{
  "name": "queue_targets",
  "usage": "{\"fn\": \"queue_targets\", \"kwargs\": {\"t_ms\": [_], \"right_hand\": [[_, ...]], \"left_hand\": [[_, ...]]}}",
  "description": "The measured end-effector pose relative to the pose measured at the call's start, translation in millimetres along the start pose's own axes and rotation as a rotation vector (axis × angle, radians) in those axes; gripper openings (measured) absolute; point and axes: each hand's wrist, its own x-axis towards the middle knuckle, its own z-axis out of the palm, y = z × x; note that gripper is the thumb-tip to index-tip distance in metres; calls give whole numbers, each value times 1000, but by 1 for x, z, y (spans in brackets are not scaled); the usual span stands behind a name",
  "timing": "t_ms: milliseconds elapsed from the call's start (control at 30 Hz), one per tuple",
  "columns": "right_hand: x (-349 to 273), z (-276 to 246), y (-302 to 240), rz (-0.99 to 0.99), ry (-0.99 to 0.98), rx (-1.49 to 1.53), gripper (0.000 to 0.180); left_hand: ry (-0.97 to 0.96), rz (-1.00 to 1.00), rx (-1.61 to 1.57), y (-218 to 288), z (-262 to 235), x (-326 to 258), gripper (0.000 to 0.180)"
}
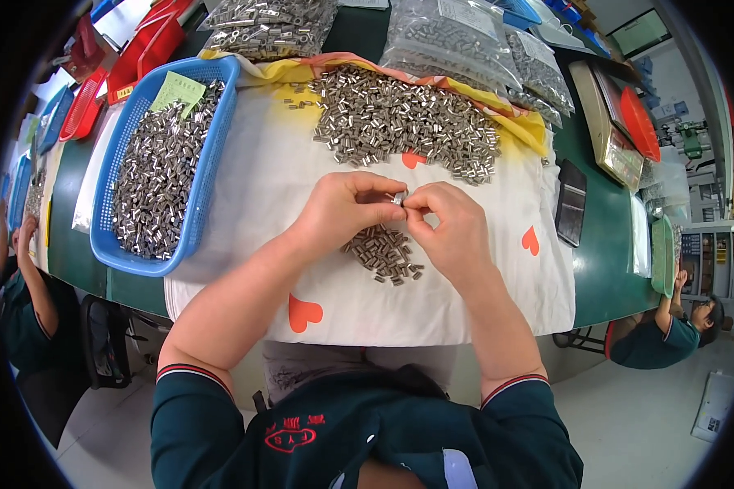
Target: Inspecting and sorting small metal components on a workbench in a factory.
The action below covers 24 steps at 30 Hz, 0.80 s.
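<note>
Your left hand (342, 208) and right hand (448, 224) meet over the middle of the white cloth (253, 179), fingertips pinched together on one small metal sleeve (399, 197). Both grips are narrow, thumb against forefinger, with the sleeve caught between the two hands and lifted just clear of the cloth.

That sleeve looks stiff, smooth and shiny, so I'd judge it light but slippery; it would roll if it got loose. Take it across its round sides, near the ends, as you have it now.

Right under your hands lies a small pile (383, 253) of the same sleeves, a few dozen at a guess, too many and too small to count. Toward the far edge of the cloth sits a big heap (400, 118), hundreds by the look of it. At the cloth's left edge stands one blue basket (208, 163), filled with more sleeves, a green slip (178, 88) lying at its far end. Along the table's far edge you've got at least four clear bags (448, 37) of parts. The cloth shows four orange hearts (304, 314), one half hidden by the heap. One scale (607, 122) sits at the right, by one dark tray (571, 202).
</note>
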Motion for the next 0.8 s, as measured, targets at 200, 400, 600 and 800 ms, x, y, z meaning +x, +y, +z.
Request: {"fn": "queue_targets", "kwargs": {"t_ms": [200, 400, 600, 800], "right_hand": [[8, -20, 2, 243, -197, 239, 11], [11, -41, 40, 464, -96, 236, 15], [11, -30, 57, 395, -17, -219, 9], [9, -28, 54, 406, -120, -340, 7]], "left_hand": [[-88, -17, -91, -4, 0, 5, 28], [-207, -53, 114, 3, 7, -4, 31], [-294, -40, 144, 3, 6, -6, 29], [-213, -59, -104, -3, 0, 1, 29]]}}
